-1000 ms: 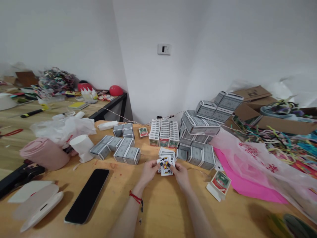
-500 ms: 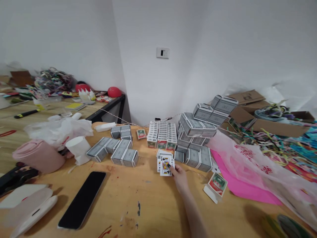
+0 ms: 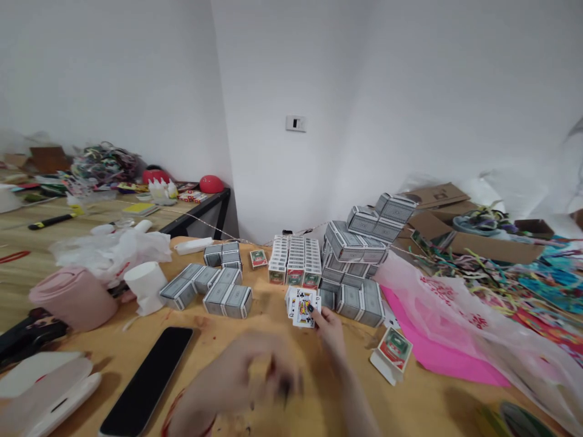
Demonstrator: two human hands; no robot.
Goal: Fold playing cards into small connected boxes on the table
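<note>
My right hand (image 3: pixel 330 328) is closed on several playing cards (image 3: pixel 302 308), thumb on top, with a king of clubs facing up in front. The cards are just before the rows of card boxes (image 3: pixel 295 277). My left hand (image 3: pixel 255 370), smeared by motion, is low over the table, nearer to me than the cards. Its fingers are too blurred to show whether they hold anything. Right of my right hand lies an opened card box (image 3: pixel 395 349) with its flap turned out toward me.
Grey card packs (image 3: pixel 350 243) are stacked high at right; more grey packs (image 3: pixel 228 294) stand at left. A black phone (image 3: pixel 148 379), a white roll (image 3: pixel 144 285) and a pink roll (image 3: pixel 73 297) lie left. Pink sheeting (image 3: pixel 405 340) and cardboard boxes (image 3: pixel 492 246) fill the right.
My left hand has come into view from below, over the front of the table. My right hand still holds the cards in about the same place. The camera view has tilted up slightly.
</note>
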